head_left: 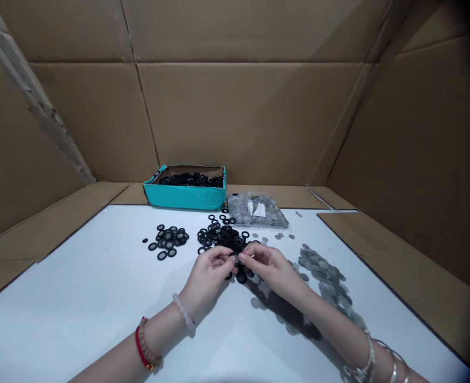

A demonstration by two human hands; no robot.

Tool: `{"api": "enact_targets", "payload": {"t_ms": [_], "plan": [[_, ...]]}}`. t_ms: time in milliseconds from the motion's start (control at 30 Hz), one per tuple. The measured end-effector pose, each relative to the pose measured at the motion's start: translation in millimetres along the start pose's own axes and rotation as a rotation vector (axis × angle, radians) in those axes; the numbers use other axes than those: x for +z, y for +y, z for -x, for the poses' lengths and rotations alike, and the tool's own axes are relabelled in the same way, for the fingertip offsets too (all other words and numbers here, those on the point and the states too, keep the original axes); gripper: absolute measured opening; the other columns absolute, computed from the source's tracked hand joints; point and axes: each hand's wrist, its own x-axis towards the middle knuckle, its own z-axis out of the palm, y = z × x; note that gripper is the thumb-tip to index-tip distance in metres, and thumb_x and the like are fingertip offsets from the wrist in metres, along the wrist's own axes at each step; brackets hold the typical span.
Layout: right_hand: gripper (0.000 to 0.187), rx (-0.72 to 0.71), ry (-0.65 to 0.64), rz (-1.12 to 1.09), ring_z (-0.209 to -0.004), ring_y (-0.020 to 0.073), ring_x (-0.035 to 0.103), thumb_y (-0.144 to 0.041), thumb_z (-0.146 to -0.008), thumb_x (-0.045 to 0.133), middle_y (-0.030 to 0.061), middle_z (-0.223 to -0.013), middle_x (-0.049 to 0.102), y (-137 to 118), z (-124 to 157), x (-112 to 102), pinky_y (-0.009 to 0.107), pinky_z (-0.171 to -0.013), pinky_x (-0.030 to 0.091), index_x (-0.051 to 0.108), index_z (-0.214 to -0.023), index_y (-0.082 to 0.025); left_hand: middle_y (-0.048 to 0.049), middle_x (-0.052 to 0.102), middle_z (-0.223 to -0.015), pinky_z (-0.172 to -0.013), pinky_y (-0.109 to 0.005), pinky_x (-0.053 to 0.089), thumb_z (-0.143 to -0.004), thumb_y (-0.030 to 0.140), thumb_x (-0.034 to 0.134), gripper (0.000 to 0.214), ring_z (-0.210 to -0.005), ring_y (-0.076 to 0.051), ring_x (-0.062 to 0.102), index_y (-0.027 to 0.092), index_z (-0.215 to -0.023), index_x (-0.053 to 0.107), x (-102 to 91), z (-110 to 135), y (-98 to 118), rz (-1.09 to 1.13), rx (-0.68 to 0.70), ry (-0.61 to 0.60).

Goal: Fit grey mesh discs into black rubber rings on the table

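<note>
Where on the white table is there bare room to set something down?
Bare table lies left of the left hand, nearer than the grey-centred rings; another patch sits between the forearms, nearer the left. Loose black rings crowd the left hand and right hand; grey discs surround the right forearm.

Cardboard panels enclose the area: far wall (251, 117), left wall (23, 138) and right wall (426, 149). The far wall bears horizontal and vertical creases. Pale, wrinkled tape (45, 109) covers the left corner seam. The white counter (59, 303) has cardboard strips (410, 271) along its left, right and far edges. Light is uneven; the right wall lies darker, with a diagonal shadow edge across the far wall.
</note>
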Motion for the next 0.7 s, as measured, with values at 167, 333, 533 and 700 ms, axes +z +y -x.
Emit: {"api": "enact_targets", "payload": {"t_ms": [167, 333, 533, 700], "plan": [[0.019, -0.056, -0.032, 0.113, -0.069, 0.0159, 0.056, -0.036, -0.083, 0.051, 0.0015, -0.073, 0.060, 3, 2, -3, 0.029, -0.065, 0.045, 0.057, -0.077, -0.020, -0.0003, 0.054, -0.057, -0.057, -0.025, 0.042, -0.065, 0.034, 0.063, 0.024, -0.057, -0.012, 0.052, 0.013, -0.070, 0.054, 1.0, 1, 2, -0.001, -0.014, -0.020], [0.017, -0.163, 0.036, 0.268, -0.069, 0.0150, 0.055, -0.031, -0.086, 0.048, 0.0006, -0.072, 0.058, 0, 5, -5, 0.028, -0.065, 0.043, 0.055, -0.074, -0.020, -0.0001, 0.054, -0.057, -0.056, -0.026, 0.045, -0.069, 0.033, 0.059, 0.021, -0.057, -0.013, 0.054, 0.013, -0.073, 0.053, 0.3, 0, 2, -0.089, 0.004, -0.031], [0.017, -0.203, 0.071, 0.287, -0.069, 0.0142, 0.053, -0.027, -0.086, 0.049, 0.0006, -0.073, 0.057, -3, 6, -2, 0.026, -0.063, 0.041, 0.054, -0.071, -0.020, 0.0015, 0.051, -0.059, -0.055, -0.025, 0.045, -0.070, 0.027, 0.058, 0.016, -0.057, -0.012, 0.053, 0.014, -0.075, 0.052, -1.8, -1, -4, -0.086, 0.044, -0.006], [0.019, -0.089, 0.054, 0.180, -0.066, 0.0148, 0.054, -0.032, -0.083, 0.051, 0.0009, -0.070, 0.058, 5, 1, 0, 0.027, -0.061, 0.041, 0.058, -0.072, -0.018, 0.0018, 0.050, -0.065, -0.044, -0.020, 0.041, -0.070, 0.034, 0.061, 0.026, -0.058, -0.012, 0.056, 0.014, -0.083, 0.051, -2.1, -2, -15, 0.059, -0.026, 0.013]]}}
